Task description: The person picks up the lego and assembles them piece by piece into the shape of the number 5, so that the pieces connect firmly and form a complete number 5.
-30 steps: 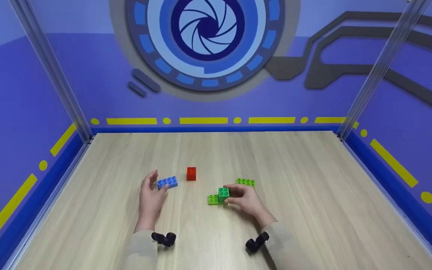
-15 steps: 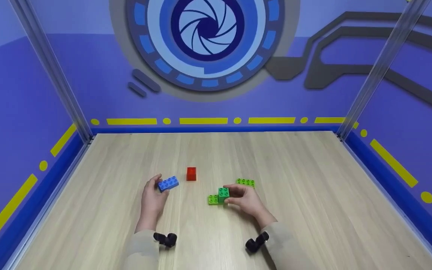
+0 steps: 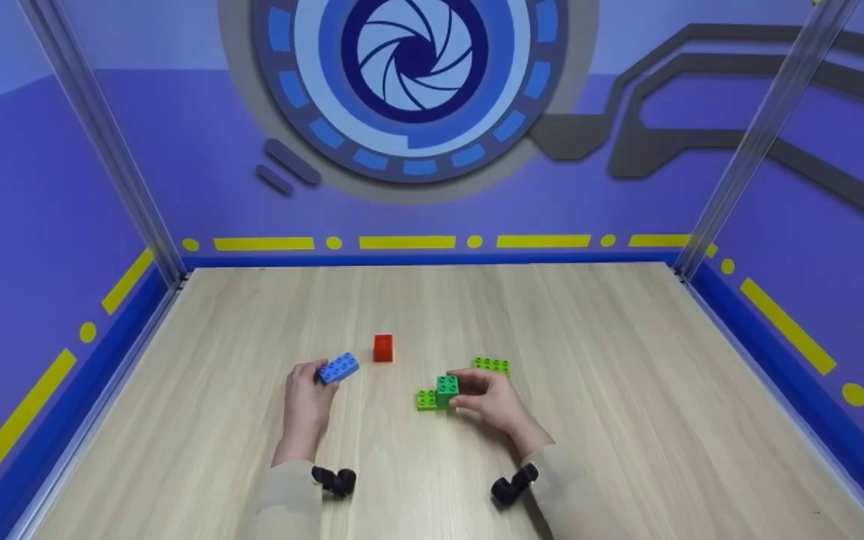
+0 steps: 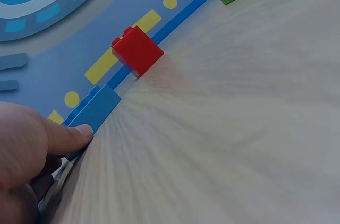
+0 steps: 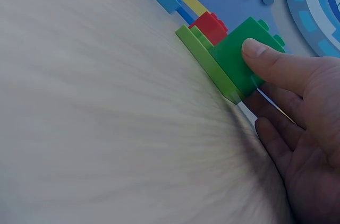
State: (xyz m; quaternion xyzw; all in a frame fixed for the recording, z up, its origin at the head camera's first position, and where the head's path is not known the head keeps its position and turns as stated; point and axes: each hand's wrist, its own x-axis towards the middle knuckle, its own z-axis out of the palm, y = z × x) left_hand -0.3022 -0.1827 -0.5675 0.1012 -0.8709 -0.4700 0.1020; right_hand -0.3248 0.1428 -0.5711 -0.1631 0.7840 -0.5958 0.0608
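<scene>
Contact on both sides, I see: the left hand (image 3: 305,406) pinches the blue brick (image 3: 339,367) near the red brick (image 3: 383,349); the right hand (image 3: 497,405) grips the green brick (image 3: 446,391), sitting on one end of a lime plate (image 3: 426,400).

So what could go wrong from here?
The left hand pinches the blue brick near one end, so it might slip. Beyond its free end, the red brick could get bumped. The right hand holds the dark green brick over half the light green piece; uneven pressing might tip both.
</scene>
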